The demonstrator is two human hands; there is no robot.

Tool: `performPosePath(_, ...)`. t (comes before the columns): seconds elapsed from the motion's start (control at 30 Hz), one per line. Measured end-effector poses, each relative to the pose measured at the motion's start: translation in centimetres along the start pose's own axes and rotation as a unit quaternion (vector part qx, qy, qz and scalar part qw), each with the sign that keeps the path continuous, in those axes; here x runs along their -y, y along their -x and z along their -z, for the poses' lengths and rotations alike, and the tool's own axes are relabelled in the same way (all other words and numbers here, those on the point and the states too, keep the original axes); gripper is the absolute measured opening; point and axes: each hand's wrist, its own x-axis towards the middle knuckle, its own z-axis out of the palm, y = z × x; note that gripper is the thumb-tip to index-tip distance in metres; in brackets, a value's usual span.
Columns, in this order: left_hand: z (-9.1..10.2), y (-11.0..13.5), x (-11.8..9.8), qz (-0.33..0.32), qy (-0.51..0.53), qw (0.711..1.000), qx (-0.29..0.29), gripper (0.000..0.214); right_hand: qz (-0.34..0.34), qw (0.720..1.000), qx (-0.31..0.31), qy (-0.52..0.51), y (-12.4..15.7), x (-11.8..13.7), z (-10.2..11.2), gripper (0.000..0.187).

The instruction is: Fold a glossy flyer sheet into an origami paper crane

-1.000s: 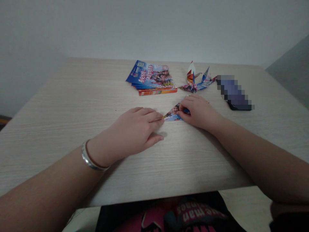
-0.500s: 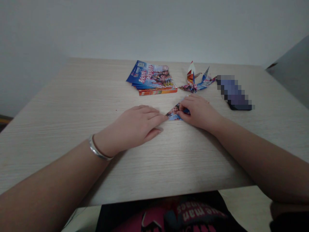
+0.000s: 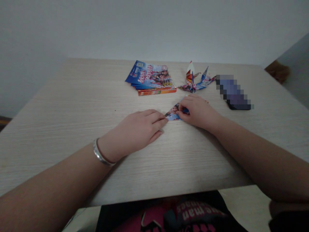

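Observation:
A small folded piece of printed paper point(image 3: 172, 113) lies on the table, its pointed end toward the left. My right hand point(image 3: 196, 111) covers its right part, thumb and index finger closed on it, so that portion is hidden. With fingers stretched out low over the tabletop, my left hand point(image 3: 142, 130) touches the paper's left tip with its fingertips. A silver bangle point(image 3: 100, 154) circles my left wrist.
Beyond the hands, a fanned stack of printed leaflets point(image 3: 151, 75) lies on the pale wooden table point(image 3: 72, 96). Folded paper cranes point(image 3: 195, 83) stand beside it. A pixelated, dark phone-like object point(image 3: 233, 91) rests farther right. A wall point(image 3: 154, 29) rises behind.
My left hand has shifted slightly down, its fingertips still at the paper's left tip. My right hand and the paper stay nearly in place.

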Motion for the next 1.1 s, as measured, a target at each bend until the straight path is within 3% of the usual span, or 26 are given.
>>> performPosePath(0.4,0.0,-0.2,-0.1,0.000,0.017,1.000,0.002,0.038,0.000,1.000,0.002,0.004,-0.1,0.0,-0.2,0.017)
performPosePath(1.1,1.7,-0.1,-0.2,0.046,0.004,0.997,0.067,0.037,-0.007,1.000,-0.006,-0.014,0.1,-0.7,-0.5,0.018)
